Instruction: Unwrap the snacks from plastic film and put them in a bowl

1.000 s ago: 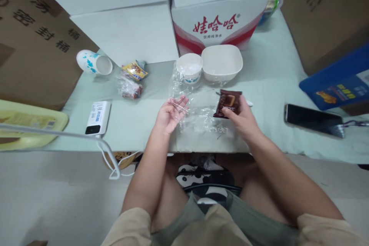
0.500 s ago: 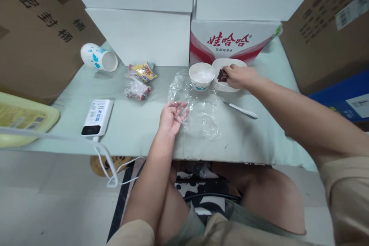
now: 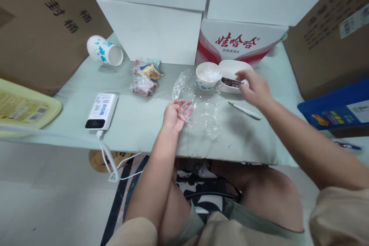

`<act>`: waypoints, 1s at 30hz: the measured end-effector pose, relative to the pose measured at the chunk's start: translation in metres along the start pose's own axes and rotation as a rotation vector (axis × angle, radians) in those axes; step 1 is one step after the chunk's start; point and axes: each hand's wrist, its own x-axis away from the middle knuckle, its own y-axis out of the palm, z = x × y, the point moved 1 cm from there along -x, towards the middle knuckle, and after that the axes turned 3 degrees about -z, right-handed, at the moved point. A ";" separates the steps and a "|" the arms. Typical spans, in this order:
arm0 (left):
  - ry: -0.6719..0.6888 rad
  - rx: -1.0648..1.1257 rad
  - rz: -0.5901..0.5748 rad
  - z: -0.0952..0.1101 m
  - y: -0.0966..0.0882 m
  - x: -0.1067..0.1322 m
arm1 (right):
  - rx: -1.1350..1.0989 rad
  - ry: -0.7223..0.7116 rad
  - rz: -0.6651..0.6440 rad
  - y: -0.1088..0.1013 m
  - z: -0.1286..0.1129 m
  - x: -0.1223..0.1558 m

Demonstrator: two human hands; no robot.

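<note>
My left hand (image 3: 175,114) rests palm up on the table, fingers loosely apart, touching the edge of a crumpled clear plastic film (image 3: 201,113). My right hand (image 3: 253,88) hovers just in front of a white square bowl (image 3: 232,66), fingers spread and empty. A brown snack packet (image 3: 231,82) lies inside that bowl. A white round bowl with blue marks (image 3: 208,75) stands to the bowl's left. A white knife (image 3: 245,110) lies on the table under my right wrist.
A power bank (image 3: 102,110) with a white cable lies at the left. A tipped paper cup (image 3: 104,50) and small snack packets (image 3: 145,78) sit behind it. White and brown boxes wall the back; a red-printed carton (image 3: 239,41) stands behind the bowls. A blue box (image 3: 336,107) is at the right.
My right hand carried the brown packet from the table to the white square bowl, let it go there and has drawn back a little. My left hand stayed put.
</note>
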 end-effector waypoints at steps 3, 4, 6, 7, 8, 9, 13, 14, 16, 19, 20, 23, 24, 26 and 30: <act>-0.016 -0.018 -0.008 0.000 -0.002 0.002 | -0.189 -0.147 -0.104 0.025 -0.037 0.073; -0.016 -0.037 -0.010 0.000 -0.002 0.002 | -0.199 -0.161 -0.158 0.036 -0.047 0.094; -0.005 -0.095 -0.009 0.000 -0.005 0.002 | -0.187 -0.130 -0.191 0.058 -0.060 0.123; 0.006 -0.132 -0.007 -0.001 -0.006 0.002 | -0.183 -0.123 -0.184 0.067 -0.064 0.132; 0.017 -0.174 -0.002 -0.001 -0.008 0.002 | -0.182 -0.112 -0.155 0.073 -0.065 0.137; 0.027 -0.221 0.005 0.000 -0.011 0.001 | -0.188 -0.105 -0.116 0.077 -0.066 0.140; 0.057 -0.441 0.069 0.005 -0.027 0.001 | -0.225 -0.085 0.002 0.078 -0.065 0.143; 0.089 -0.513 0.095 0.008 -0.032 0.002 | -0.232 -0.091 0.003 0.076 -0.065 0.144; 0.259 -0.729 0.108 0.016 -0.041 0.009 | -0.231 -0.095 -0.010 0.073 -0.066 0.145; 0.618 -1.245 -0.204 0.025 -0.050 0.026 | -0.215 -0.084 -0.040 0.068 -0.068 0.146; 0.668 -1.417 -0.390 0.025 -0.053 0.031 | -0.211 -0.089 -0.061 0.067 -0.068 0.145; 0.593 -1.735 -0.658 0.024 -0.063 0.040 | -0.183 -0.115 -0.141 0.067 -0.064 0.145; 0.557 -1.770 -0.656 0.024 -0.066 0.039 | -0.170 -0.117 -0.165 0.067 -0.062 0.145; 0.522 -1.743 -0.606 0.026 -0.070 0.037 | -0.154 -0.112 -0.174 0.068 -0.057 0.145; 0.555 -1.455 -0.534 0.035 -0.070 0.036 | -0.242 -0.082 -0.047 0.063 -0.048 0.145</act>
